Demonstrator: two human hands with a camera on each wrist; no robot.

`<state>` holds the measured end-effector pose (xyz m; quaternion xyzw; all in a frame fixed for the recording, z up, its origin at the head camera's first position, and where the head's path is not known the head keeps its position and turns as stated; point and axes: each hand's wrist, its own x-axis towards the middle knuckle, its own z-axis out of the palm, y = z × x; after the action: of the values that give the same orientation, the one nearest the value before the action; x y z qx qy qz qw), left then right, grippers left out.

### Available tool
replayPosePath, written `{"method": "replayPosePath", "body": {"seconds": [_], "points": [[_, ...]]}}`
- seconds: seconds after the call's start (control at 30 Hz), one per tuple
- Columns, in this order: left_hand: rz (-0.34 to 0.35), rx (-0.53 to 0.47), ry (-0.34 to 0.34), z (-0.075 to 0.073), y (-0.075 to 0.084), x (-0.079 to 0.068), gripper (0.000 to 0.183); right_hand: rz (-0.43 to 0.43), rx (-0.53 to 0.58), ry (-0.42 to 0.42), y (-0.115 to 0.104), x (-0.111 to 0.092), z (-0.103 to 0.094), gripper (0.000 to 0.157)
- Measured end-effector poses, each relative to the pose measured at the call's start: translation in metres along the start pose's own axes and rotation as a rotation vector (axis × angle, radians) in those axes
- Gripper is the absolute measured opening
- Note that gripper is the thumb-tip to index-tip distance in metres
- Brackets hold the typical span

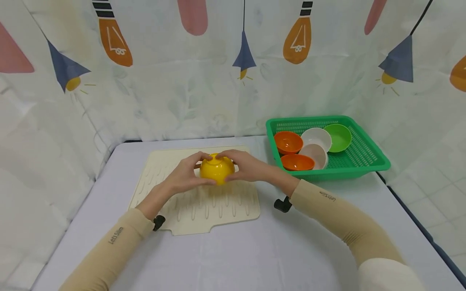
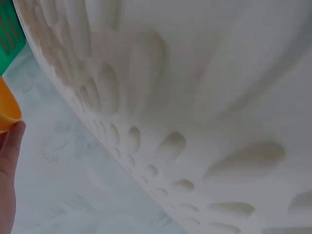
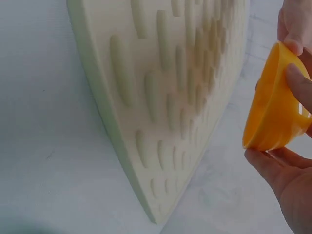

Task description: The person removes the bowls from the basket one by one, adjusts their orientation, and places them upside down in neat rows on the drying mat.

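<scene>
A glossy yellow bowl (image 1: 217, 171) is held over the cream ridged drying board (image 1: 218, 218), its foot ring turned upward in the head view. My left hand (image 1: 186, 174) grips its left side, thumb below and fingers over the top. From the right, my right hand (image 1: 248, 166) grips it the same way. The right wrist view shows the bowl (image 3: 273, 107) side-on, its rim facing left and fingers pressed on its wall and edge. Only a sliver of the bowl (image 2: 9, 107) enters the left wrist view, with a thumb (image 2: 9, 156) at its rim.
At the back right of the white-covered table (image 1: 233, 258) stands a green basket (image 1: 356, 161). It holds two orange bowls (image 1: 288, 142), pale bowls (image 1: 316, 137) and a light green bowl (image 1: 338, 137). A patterned curtain (image 1: 204, 93) hangs behind the table.
</scene>
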<state>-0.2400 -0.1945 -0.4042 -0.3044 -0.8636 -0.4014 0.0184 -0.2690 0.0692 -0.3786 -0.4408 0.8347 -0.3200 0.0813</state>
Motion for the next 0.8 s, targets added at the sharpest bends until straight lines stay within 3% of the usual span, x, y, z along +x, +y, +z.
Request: {"method": "replayPosePath", "body": {"seconds": [0.3, 0.6, 0.8], "points": [[-0.092, -0.012, -0.057, -0.034, -0.023, -0.011, 0.064, 0.0, 0.001, -0.034, 0.001, 0.04, 0.024, 0.069], [-0.155, 0.113, -0.108, -0.064, -0.042, -0.022, 0.064, -0.027, -0.062, 0.001, 0.0, 0.078, 0.056, 0.068], [-0.213, 0.11, -0.108, -0.076, -0.054, -0.033, 0.06, -0.023, -0.067, 0.013, -0.003, 0.096, 0.079, 0.065]]}}
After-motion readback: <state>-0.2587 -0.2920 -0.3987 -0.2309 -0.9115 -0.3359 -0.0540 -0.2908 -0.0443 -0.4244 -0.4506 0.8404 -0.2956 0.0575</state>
